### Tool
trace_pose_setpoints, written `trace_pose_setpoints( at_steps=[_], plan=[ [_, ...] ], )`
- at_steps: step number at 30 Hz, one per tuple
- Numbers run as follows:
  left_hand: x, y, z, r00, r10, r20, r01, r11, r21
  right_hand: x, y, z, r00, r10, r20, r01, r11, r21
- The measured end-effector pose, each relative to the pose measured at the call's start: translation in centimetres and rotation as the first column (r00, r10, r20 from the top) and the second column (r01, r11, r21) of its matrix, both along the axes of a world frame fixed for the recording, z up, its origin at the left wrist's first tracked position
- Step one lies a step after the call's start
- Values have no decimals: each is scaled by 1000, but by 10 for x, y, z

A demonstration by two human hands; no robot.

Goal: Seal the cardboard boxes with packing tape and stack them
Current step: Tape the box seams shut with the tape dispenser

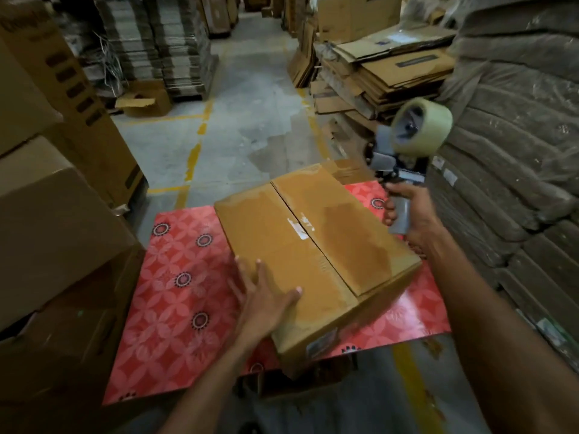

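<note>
A brown cardboard box (316, 245) lies turned at an angle on a red patterned table top (175, 296). Its top flaps are closed and clear tape runs along the centre seam. My left hand (266, 296) rests flat on the box's near left corner, fingers spread. My right hand (410, 214) is raised beside the box's right edge, gripping the grey handle of a tape dispenser (407, 145). The dispenser carries a roll of clear tape and is held in the air, off the box.
Stacked brown boxes (53, 214) stand close on the left. Flattened cardboard (388, 73) is piled at the back right, and wrapped bundles (517, 151) rise on the right. A concrete aisle (244, 104) with yellow lines runs ahead.
</note>
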State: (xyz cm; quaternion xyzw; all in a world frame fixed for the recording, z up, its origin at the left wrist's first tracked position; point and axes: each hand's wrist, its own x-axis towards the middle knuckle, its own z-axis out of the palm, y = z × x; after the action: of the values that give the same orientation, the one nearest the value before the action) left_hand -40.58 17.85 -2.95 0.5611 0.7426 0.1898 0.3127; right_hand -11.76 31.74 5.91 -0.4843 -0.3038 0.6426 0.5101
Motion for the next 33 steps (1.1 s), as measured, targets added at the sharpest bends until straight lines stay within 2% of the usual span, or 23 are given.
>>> trace_pose_setpoints(
  at_steps=[1,2,3,4,5,6,7,8,9,10,11,12,16,19,21,25,29,31,33],
  plan=[
    [-2,8,5,984,-85,-155,91,995,29,-9,-4,13,997,73,20,-73,997,28],
    [-8,24,7,964,-155,-217,172,983,61,-20,-8,21,990,121,73,-124,991,46],
    [-12,40,15,965,-202,-165,219,971,94,-33,-13,26,981,153,123,-160,986,52],
    [-18,59,24,979,-203,4,200,971,133,-48,-18,28,970,180,166,-191,980,50],
    [-21,77,36,956,-149,251,115,982,147,-63,-24,29,960,208,189,-221,974,49],
    [-24,92,50,857,-56,512,3,995,103,-78,-30,28,951,232,206,-247,968,49],
    [-27,108,62,669,50,741,-64,998,-9,-91,-36,27,941,257,223,-273,961,46],
    [-31,123,72,441,154,884,-63,988,-141,-103,-39,23,931,278,234,-297,954,49],
    [-38,136,80,251,236,939,-24,971,-238,-113,-42,21,921,300,247,-322,945,53],
    [-46,145,86,137,287,948,15,957,-291,-122,-43,18,913,315,259,-340,938,59],
    [-52,151,90,82,300,950,54,951,-305,-131,-44,17,907,323,269,-352,934,63],
    [-59,156,88,65,303,951,65,950,-307,-138,-43,16,905,324,276,-354,933,64],
    [-76,167,72,97,361,928,57,928,-367,-159,-38,14,891,299,342,-345,935,82],
    [-88,178,60,145,392,909,95,908,-407,-169,-35,10,883,277,378,-339,935,108],
    [-92,188,60,201,387,900,58,913,-405,-172,-34,7,871,259,416,-334,936,116],
    [-92,214,60,398,248,883,-51,967,-248,-177,-33,0,847,200,492,-292,950,115],
    [-90,234,67,567,78,820,30,993,-115,-182,-31,-7,858,134,496,-215,971,109],
    [-94,248,68,603,46,796,38,995,-87,-180,-33,-9,869,100,485,-173,979,108],
    [-107,271,62,592,105,799,-29,994,-109,-173,-39,-12,894,87,439,-145,984,100]
  ],
)
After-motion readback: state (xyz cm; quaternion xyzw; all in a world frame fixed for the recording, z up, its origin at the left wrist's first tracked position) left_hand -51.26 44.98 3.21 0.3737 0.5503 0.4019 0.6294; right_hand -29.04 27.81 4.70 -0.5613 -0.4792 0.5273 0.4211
